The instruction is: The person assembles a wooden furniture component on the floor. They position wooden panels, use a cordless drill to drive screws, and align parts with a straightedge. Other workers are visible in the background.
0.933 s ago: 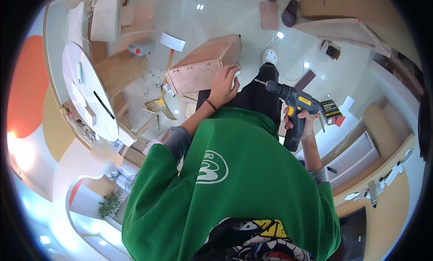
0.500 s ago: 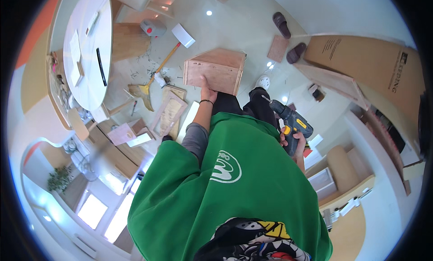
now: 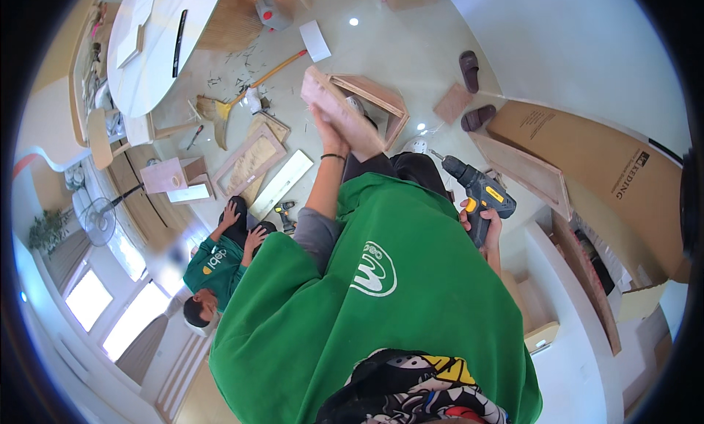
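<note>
My left hand [image 3: 331, 136] grips the lower edge of a reddish wooden board [image 3: 339, 110], which is held tilted in front of my legs. Right behind it stands a wooden frame [image 3: 392, 101] with angled sides; its middle looks hollow, and a shoe shows through it. Whether board and frame still touch at the lower right is hard to tell. In my right hand [image 3: 485, 222] is a black cordless drill [image 3: 480, 189] with yellow accents, held by its handle, its bit aimed up and left. The fingers partly hide the grip.
A seated person [image 3: 220, 259] in green is at my left, near a second drill [image 3: 287, 217]. Boards [image 3: 253, 156], a broom [image 3: 220, 116] and scattered screws [image 3: 238, 61] lie on the floor. A white table [image 3: 165, 46] is far left; a large cardboard box [image 3: 579, 145] and slippers [image 3: 469, 72] are right.
The board in my left hand has tilted away from the frame, exposing its hollow inside. My right hand keeps the drill at my side. The view has turned, bringing the seated person into sight.
</note>
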Tool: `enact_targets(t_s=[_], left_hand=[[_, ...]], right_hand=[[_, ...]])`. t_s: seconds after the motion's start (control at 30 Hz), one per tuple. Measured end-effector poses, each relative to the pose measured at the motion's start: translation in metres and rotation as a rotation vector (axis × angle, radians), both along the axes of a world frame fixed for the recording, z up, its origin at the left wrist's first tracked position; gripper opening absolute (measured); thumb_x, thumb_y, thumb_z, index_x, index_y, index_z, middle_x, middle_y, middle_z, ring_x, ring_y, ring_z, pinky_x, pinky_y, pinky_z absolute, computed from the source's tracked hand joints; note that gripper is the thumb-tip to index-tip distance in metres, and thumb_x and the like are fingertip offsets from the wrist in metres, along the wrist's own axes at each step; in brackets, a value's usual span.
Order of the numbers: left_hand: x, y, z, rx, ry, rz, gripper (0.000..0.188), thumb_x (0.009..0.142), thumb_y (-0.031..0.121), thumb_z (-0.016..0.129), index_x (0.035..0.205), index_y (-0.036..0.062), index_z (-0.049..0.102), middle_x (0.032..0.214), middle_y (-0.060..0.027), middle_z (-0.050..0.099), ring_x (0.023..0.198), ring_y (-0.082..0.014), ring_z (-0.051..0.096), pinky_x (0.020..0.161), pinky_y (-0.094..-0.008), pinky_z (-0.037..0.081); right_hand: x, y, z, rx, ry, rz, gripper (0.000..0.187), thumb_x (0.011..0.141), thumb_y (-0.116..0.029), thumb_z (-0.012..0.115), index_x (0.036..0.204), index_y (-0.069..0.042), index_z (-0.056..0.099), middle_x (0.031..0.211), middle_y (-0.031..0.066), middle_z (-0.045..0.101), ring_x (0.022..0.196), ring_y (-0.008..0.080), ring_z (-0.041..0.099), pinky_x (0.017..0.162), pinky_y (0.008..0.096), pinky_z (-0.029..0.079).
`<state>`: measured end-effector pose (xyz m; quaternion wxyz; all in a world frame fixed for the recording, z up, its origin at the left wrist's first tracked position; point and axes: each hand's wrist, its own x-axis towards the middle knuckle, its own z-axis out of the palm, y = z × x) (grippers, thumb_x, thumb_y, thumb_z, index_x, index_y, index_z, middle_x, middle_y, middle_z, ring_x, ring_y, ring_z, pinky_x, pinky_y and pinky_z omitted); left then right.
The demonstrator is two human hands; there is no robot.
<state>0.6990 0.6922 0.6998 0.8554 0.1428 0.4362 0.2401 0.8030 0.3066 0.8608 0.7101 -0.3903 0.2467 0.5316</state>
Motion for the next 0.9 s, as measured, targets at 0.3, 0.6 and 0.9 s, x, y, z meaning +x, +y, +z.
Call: enact_targets(t_s=[0.3, 0.6, 0.9], left_hand=[[-0.171, 0.051, -0.007, 0.462, 0.736, -0.254, 0.075, 0.098, 0.065, 0.029, 0.132, 0.0016, 0.051, 0.112, -0.0106, 0.063, 0.099, -0.0189, 0.061, 0.09, -0.0338, 0.047], [-0.166, 0.071, 0.003, 0.033, 0.411, 0.017, 0.074, 0.098, 0.062, 0.039, 0.136, -0.0014, 0.048, 0.128, -0.0114, 0.06, 0.116, -0.0185, 0.056, 0.104, -0.0354, 0.04], [-0.254, 0.101, -0.086, 0.287, 0.987, 0.145, 0.065, 0.099, 0.055, 0.043, 0.127, -0.0027, 0.041, 0.12, -0.0209, 0.056, 0.112, -0.0291, 0.053, 0.097, -0.0389, 0.041]], right_hand=[[0.018, 0.024, -0.011, -0.054, 0.024, 0.237, 0.054, 0.074, -0.032, 0.052, 0.113, 0.006, 0.055, 0.079, 0.0134, 0.062, 0.062, 0.0186, 0.058, 0.064, 0.0317, 0.051], [0.009, 0.067, 0.004, -0.235, -0.089, 0.54, 0.052, 0.074, -0.027, 0.052, 0.114, 0.006, 0.056, 0.078, 0.0135, 0.063, 0.062, 0.0191, 0.061, 0.064, 0.0313, 0.053], [-0.027, 0.178, 0.049, -0.453, -0.342, 0.73, 0.04, 0.078, -0.009, 0.052, 0.113, 0.009, 0.059, 0.079, 0.0128, 0.065, 0.063, 0.0172, 0.062, 0.063, 0.0275, 0.052]])
